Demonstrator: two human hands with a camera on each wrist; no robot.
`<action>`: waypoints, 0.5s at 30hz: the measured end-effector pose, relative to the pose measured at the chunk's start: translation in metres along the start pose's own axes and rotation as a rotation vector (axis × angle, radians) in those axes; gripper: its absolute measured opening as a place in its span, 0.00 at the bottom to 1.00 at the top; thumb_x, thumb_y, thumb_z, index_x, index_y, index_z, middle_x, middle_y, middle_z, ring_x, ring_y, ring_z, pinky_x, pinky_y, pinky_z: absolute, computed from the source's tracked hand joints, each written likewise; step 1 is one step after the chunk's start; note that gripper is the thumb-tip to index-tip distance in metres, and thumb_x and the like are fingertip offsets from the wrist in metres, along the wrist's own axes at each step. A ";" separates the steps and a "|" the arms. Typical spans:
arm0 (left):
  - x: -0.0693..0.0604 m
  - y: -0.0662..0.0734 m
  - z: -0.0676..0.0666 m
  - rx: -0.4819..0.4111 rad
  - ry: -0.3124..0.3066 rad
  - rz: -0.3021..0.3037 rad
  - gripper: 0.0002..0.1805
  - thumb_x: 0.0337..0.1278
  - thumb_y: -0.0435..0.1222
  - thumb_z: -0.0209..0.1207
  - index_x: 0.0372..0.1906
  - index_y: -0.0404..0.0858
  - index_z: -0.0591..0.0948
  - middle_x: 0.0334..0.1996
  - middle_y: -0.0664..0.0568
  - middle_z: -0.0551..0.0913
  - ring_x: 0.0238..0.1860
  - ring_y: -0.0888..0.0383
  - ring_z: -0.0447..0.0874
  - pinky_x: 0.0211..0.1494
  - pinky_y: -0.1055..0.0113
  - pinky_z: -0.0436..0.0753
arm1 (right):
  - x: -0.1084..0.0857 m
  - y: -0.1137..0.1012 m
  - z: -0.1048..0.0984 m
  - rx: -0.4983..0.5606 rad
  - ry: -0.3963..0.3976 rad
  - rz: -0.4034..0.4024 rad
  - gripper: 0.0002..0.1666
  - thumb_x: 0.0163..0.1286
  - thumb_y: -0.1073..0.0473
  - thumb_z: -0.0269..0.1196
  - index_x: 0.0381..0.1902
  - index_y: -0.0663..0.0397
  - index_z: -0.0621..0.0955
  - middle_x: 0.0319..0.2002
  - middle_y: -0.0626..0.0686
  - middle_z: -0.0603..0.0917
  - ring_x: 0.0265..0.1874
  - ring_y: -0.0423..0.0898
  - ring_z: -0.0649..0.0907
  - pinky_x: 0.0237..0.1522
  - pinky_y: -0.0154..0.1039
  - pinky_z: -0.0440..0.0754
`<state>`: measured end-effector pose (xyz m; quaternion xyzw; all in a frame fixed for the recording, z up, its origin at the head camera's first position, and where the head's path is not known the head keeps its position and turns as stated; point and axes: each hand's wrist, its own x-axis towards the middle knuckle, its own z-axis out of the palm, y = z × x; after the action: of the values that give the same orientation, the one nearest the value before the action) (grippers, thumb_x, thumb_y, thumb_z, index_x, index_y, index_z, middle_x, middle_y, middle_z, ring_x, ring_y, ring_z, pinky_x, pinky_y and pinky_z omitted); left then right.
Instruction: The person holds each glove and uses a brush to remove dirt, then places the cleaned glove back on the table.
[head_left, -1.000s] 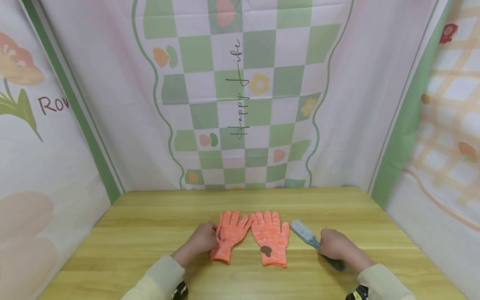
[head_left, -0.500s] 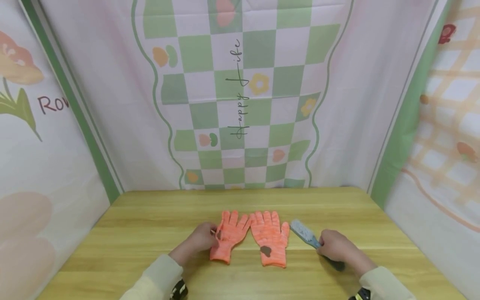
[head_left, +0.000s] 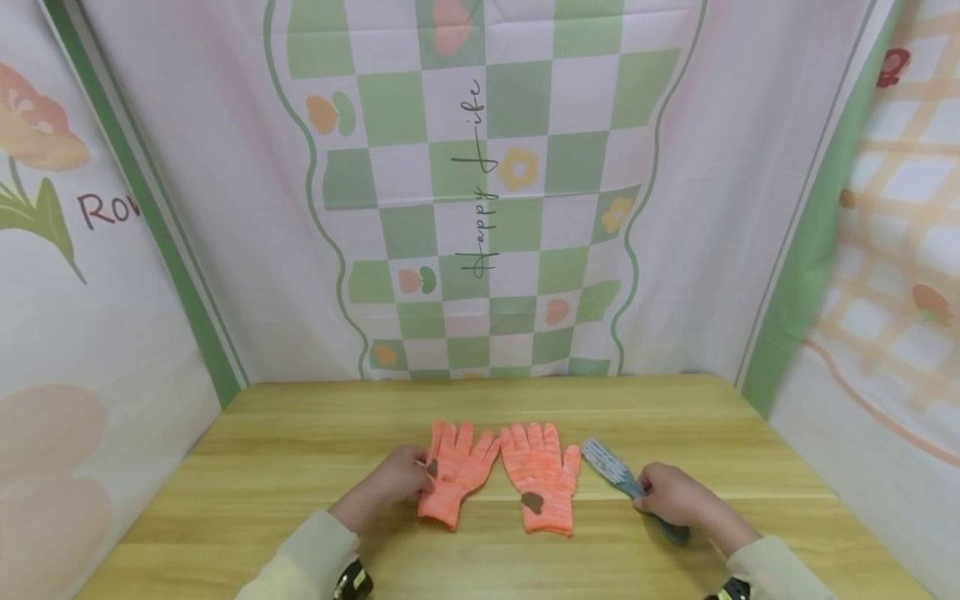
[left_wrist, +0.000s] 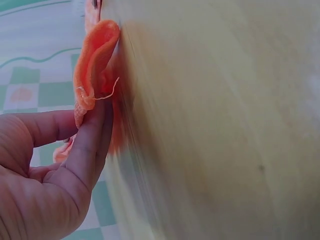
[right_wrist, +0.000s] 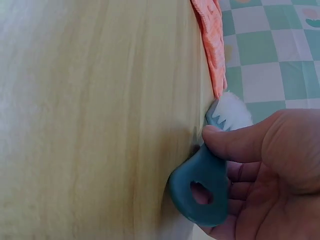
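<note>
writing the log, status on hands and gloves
Left hand pinches left glove by its edge. Right hand grips brush. Right glove on table, brown-patched. No obstruction seen.

Curtained booth; wider room type not determinable. Checked cloth at upper centre, printed cloths at left and right edges, wood table at bottom.

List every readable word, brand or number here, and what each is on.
"Happy Life", sideways: back curtain
"Ro" plus a cut-off letter: left curtain
Gloves and brush: no text seen
Dark wristbands: too small to tell whether they carry any
</note>
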<state>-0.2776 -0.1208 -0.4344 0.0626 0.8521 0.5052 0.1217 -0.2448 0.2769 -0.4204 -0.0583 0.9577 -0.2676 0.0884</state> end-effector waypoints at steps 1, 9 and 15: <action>0.000 0.000 0.000 -0.012 -0.005 -0.002 0.14 0.41 0.18 0.57 0.39 0.25 0.78 0.28 0.46 0.79 0.26 0.58 0.77 0.27 0.68 0.81 | 0.000 0.000 0.000 0.005 0.006 -0.008 0.07 0.62 0.67 0.65 0.34 0.64 0.77 0.29 0.51 0.76 0.29 0.46 0.74 0.31 0.42 0.75; -0.003 -0.001 -0.002 -0.104 -0.024 0.022 0.11 0.42 0.18 0.55 0.35 0.26 0.79 0.26 0.46 0.78 0.25 0.58 0.76 0.26 0.69 0.78 | -0.003 -0.006 -0.003 0.009 0.014 -0.015 0.04 0.68 0.67 0.58 0.32 0.63 0.77 0.26 0.51 0.74 0.25 0.46 0.72 0.28 0.40 0.73; -0.005 -0.003 -0.006 -0.185 -0.044 0.033 0.17 0.42 0.18 0.54 0.43 0.20 0.79 0.29 0.46 0.81 0.28 0.57 0.78 0.29 0.68 0.81 | -0.007 -0.008 -0.006 0.159 0.008 0.064 0.05 0.72 0.68 0.50 0.35 0.66 0.72 0.24 0.55 0.74 0.21 0.47 0.74 0.22 0.38 0.75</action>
<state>-0.2746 -0.1279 -0.4335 0.0762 0.7976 0.5824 0.1370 -0.2391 0.2744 -0.4100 -0.0193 0.9352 -0.3398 0.0975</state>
